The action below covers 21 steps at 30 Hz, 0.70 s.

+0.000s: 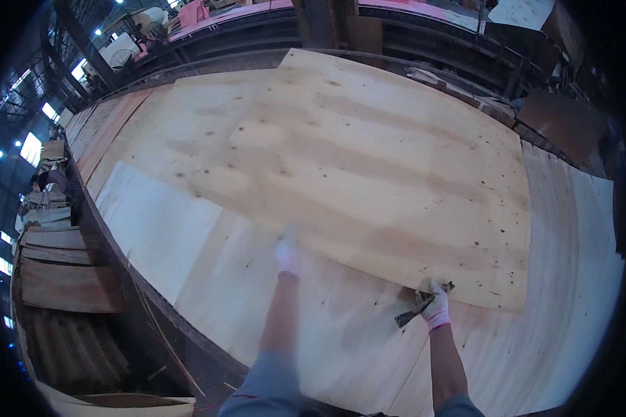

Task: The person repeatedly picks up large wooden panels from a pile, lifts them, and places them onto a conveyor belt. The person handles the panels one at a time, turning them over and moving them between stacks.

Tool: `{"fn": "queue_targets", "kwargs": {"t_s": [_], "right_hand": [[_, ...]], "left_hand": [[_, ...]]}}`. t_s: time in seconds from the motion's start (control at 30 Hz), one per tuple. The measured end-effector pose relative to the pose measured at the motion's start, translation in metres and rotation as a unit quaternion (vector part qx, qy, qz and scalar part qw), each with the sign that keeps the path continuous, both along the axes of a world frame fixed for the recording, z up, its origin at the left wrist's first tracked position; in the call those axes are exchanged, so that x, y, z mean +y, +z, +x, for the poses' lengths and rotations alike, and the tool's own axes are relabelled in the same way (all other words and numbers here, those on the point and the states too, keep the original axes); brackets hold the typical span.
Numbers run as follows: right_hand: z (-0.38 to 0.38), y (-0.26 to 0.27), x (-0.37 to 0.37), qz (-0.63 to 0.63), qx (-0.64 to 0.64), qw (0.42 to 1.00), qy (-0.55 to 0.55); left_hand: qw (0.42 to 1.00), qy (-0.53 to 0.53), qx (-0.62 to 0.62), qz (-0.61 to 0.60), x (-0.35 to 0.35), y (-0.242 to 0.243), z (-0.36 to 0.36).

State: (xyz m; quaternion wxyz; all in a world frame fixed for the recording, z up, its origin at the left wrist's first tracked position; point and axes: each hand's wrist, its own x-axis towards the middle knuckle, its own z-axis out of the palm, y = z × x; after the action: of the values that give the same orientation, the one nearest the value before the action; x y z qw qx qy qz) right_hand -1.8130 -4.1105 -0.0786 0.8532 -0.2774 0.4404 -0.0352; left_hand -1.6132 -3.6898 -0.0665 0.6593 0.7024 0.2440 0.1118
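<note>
A large pale wood veneer sheet (396,172) with scattered knots lies over other veneer layers. My right hand (436,306), in a white glove with a pink cuff, grips a dark, worn hand tool (408,317) at the near edge of that sheet. The tool's exact kind is unclear. Motion blurs my left hand (287,254), which is at or just above the near edge further left. Its fingers cannot be made out. Under both arms spreads a whiter lower veneer sheet (354,323).
Reddish veneer strips (116,133) show at the far left of the stack. Below on the left are stacked veneer pieces (68,284). A dark steel column (323,23) and beam stand behind. Another person (52,180) bends over at the far left.
</note>
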Motion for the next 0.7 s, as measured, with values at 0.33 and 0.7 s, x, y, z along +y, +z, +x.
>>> {"fn": "queue_targets", "kwargs": {"t_s": [0.33, 0.7], "right_hand": [[0.004, 0.005, 0.028, -0.096, -0.030, 0.995, -0.004], [0.026, 0.005, 0.007, -0.052, 0.042, 0.997, -0.031]], "left_hand": [[0.991, -0.084, 0.033, 0.103, 0.066, -0.145, 0.043], [0.955, -0.040, 0.113, -0.272, 0.027, -0.050, 0.043]]}}
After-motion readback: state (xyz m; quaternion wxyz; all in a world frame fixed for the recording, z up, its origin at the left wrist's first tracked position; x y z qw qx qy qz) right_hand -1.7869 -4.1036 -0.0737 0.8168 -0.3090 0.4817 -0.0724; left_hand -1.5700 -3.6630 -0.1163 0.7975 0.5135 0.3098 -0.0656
